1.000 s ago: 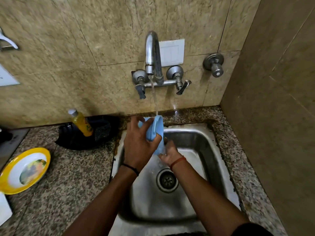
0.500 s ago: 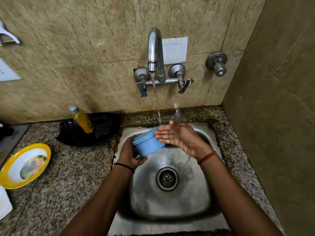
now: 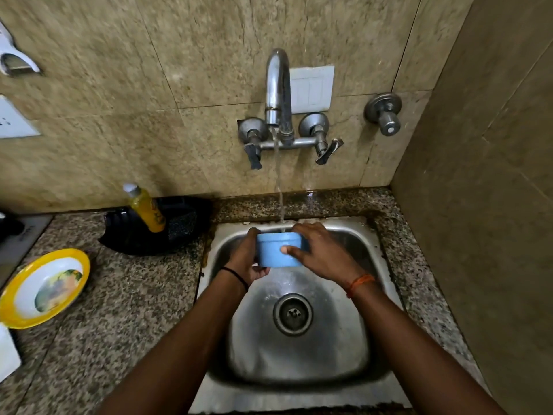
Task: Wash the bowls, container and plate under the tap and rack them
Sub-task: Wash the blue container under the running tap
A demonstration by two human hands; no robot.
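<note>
A small round blue container (image 3: pixel 273 251) is held upright over the steel sink (image 3: pixel 377 298), right under the running stream from the wall tap (image 3: pixel 278 94). My left hand (image 3: pixel 247 262) grips its left side and bottom. My right hand (image 3: pixel 321 253) wraps its right side, thumb across the front. Water falls into its open top. A yellow-rimmed plate (image 3: pixel 43 287) with a fruit print lies on the granite counter (image 3: pixel 125 301) at the far left.
A yellow dish-soap bottle (image 3: pixel 146 209) leans in a black holder (image 3: pixel 140 235) with a scrub pad, left of the sink against the wall. A tiled side wall closes the right. A separate valve (image 3: pixel 384 113) sticks out right of the tap.
The container went from tilted on its side to upright under the stream. My right hand moved from hovering flat above its rim to gripping its right side.
</note>
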